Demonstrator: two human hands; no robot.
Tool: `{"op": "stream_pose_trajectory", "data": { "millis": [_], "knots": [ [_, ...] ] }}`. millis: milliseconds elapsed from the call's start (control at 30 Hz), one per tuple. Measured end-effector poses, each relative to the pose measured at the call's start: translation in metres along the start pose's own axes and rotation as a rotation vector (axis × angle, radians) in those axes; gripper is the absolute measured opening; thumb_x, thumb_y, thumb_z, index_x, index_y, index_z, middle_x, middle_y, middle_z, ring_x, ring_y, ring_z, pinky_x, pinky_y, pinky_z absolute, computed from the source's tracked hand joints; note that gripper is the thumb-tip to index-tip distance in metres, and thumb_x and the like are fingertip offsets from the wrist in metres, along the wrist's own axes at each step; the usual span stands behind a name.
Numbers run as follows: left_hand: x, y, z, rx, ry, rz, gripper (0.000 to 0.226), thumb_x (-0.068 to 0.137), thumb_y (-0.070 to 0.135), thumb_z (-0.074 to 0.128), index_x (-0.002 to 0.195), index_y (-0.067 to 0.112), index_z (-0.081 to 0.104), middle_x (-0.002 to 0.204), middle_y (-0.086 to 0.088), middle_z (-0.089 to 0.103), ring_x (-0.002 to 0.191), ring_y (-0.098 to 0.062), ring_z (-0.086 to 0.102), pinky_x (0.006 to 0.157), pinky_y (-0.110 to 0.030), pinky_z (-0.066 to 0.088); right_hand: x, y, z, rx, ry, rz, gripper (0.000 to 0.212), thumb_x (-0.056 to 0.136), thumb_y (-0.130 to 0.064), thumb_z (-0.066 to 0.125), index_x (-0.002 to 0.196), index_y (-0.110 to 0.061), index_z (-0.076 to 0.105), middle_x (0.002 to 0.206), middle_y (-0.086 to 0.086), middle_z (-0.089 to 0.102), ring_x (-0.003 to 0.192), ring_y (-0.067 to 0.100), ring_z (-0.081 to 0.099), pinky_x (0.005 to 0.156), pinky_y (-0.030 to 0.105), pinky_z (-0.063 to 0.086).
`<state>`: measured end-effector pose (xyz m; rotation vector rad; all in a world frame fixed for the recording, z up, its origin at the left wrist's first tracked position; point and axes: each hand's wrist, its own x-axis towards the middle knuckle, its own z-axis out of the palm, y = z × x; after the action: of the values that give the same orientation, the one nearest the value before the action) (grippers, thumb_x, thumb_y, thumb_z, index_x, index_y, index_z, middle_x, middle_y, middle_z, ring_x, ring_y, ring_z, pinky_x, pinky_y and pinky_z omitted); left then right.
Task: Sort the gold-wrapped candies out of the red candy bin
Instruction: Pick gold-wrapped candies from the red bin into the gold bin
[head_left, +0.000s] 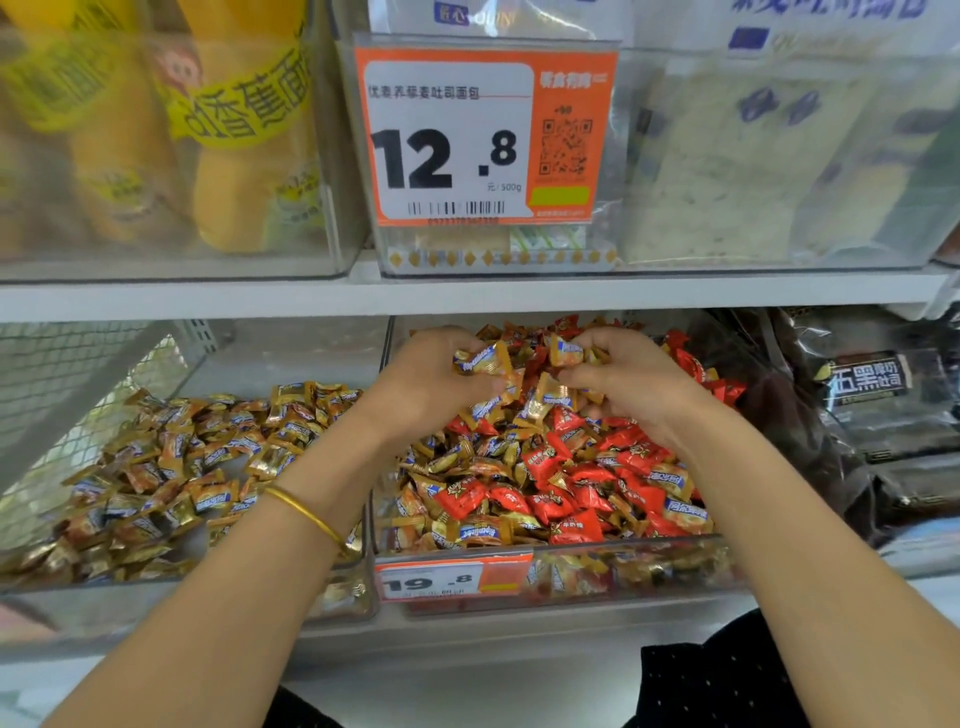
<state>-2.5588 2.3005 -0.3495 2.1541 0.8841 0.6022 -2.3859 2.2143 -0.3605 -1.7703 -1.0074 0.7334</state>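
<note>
Head view showed both hands above the back half of the red bin (623, 574), a clear tub on the lower shelf (467, 644). The left hand (431, 382) was curled round a clutch of gold candies (480, 359), fingers closed on them, with one wrapper sticking out to the right. The right hand (631, 387) was just beside it, fingers and thumb bent round more gold pieces, one poking up at the fingertips. Whether the hands touched could not be told. Under them, red candies (566, 470) and gold ones lay mixed across the bin, red thickest toward its right side. The left bin (156, 597), against the red bin's left wall, held only gold wrappers. A bangle (306, 512) sat on the left wrist. A 19.8 tag (452, 578) hung on the red bin's front edge.
</note>
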Motion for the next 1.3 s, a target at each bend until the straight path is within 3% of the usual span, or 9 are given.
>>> {"op": "stream_pose_trajectory", "data": {
  "millis": [133, 233, 433, 533, 667, 767, 967, 1167, 1300],
  "knots": [
    [-0.005, -0.002, -0.014, -0.021, 0.046, 0.020, 0.052, 0.086, 0.027, 0.065, 0.133, 0.011, 0.048, 0.135, 0.001, 0.048, 0.107, -0.006, 0.043, 0.081, -0.013, 0.030, 0.000, -0.001, 0.009, -0.200, 0.001, -0.080, 0.037, 0.087, -0.003, 0.060, 0.121, -0.015, 0.052, 0.079, 0.003, 0.059, 0.053, 0.011, 0.052, 0.045, 0.018, 0.044],
    [-0.010, -0.006, -0.021, -0.031, 0.073, 0.010, 0.052, 0.085, 0.028, 0.067, 0.130, 0.011, 0.049, 0.130, 0.004, 0.047, 0.113, -0.008, 0.045, 0.087, -0.019, 0.033, 0.000, -0.004, 0.019, -0.390, -0.026, -0.145, 0.028, 0.085, -0.002, 0.059, 0.110, -0.014, 0.057, 0.114, 0.006, 0.058, 0.053, 0.013, 0.051, 0.048, 0.023, 0.044],
    [-0.023, -0.012, -0.026, -0.094, 0.115, -0.017, 0.047, 0.085, 0.023, 0.067, 0.127, 0.014, 0.050, 0.108, 0.009, 0.052, 0.088, -0.007, 0.052, 0.061, -0.008, 0.041, 0.000, -0.001, 0.035, -0.611, -0.028, -0.141, 0.032, 0.086, -0.002, 0.060, 0.118, -0.010, 0.058, 0.124, 0.015, 0.057, 0.066, 0.024, 0.059, 0.068, 0.040, 0.053],
    [-0.027, -0.016, -0.029, -0.110, 0.133, -0.012, 0.047, 0.084, 0.023, 0.068, 0.127, 0.014, 0.051, 0.118, 0.004, 0.052, 0.084, -0.002, 0.052, 0.062, -0.008, 0.042, -0.001, 0.000, 0.033, -0.530, 0.004, -0.131, 0.036, 0.086, -0.001, 0.060, 0.120, -0.010, 0.057, 0.123, 0.015, 0.057, 0.056, 0.017, 0.058, 0.058, 0.034, 0.053],
    [-0.030, -0.019, -0.032, -0.212, 0.109, -0.064, 0.047, 0.082, 0.021, 0.070, 0.124, 0.012, 0.052, 0.117, 0.001, 0.056, 0.095, -0.012, 0.053, 0.076, -0.019, 0.043, -0.002, -0.002, 0.027, -0.155, 0.023, -0.043, 0.040, 0.084, 0.005, 0.061, 0.123, -0.005, 0.056, 0.082, 0.008, 0.063, 0.046, 0.006, 0.057, 0.046, 0.019, 0.047],
    [-0.034, -0.019, -0.038, -0.506, 0.045, -0.164, 0.029, 0.080, 0.012, 0.070, 0.105, 0.008, 0.056, 0.094, -0.005, 0.064, 0.080, -0.018, 0.057, 0.086, -0.048, 0.051, -0.013, -0.013, 0.023, 0.175, -0.029, 0.020, 0.027, 0.083, 0.008, 0.060, 0.107, -0.004, 0.061, 0.076, 0.009, 0.059, 0.053, 0.014, 0.054, 0.055, 0.027, 0.044],
    [-0.049, -0.037, -0.068, -0.790, 0.056, -0.301, 0.018, 0.080, 0.004, 0.065, 0.095, 0.009, 0.056, 0.090, -0.009, 0.063, 0.082, -0.018, 0.058, 0.064, -0.027, 0.057, -0.056, -0.058, 0.067, 0.343, -0.319, -0.095, 0.019, 0.082, 0.008, 0.060, 0.081, -0.011, 0.061, 0.066, 0.003, 0.058, 0.048, 0.009, 0.053, 0.042, 0.016, 0.040],
    [-0.072, -0.088, -0.103, -0.721, 0.249, -0.471, 0.029, 0.084, -0.008, 0.059, 0.111, 0.000, 0.053, 0.100, -0.018, 0.063, 0.084, -0.022, 0.062, 0.057, -0.028, 0.059, -0.044, -0.104, 0.159, -0.250, -0.325, -0.326, 0.025, 0.084, 0.001, 0.061, 0.108, -0.007, 0.061, 0.083, 0.007, 0.061, 0.049, 0.010, 0.053, 0.038, 0.015, 0.041],
    [-0.080, -0.112, -0.119, -0.688, 0.222, -0.536, 0.025, 0.082, -0.016, 0.049, 0.071, 0.005, 0.053, 0.067, -0.012, 0.052, 0.066, -0.020, 0.051, 0.066, -0.038, 0.054, -0.031, -0.109, 0.203, -0.512, -0.456, -0.182, 0.042, 0.086, -0.004, 0.063, 0.126, -0.007, 0.051, 0.104, 0.008, 0.054, 0.061, 0.018, 0.056, 0.048, 0.021, 0.050]
  ]
}}
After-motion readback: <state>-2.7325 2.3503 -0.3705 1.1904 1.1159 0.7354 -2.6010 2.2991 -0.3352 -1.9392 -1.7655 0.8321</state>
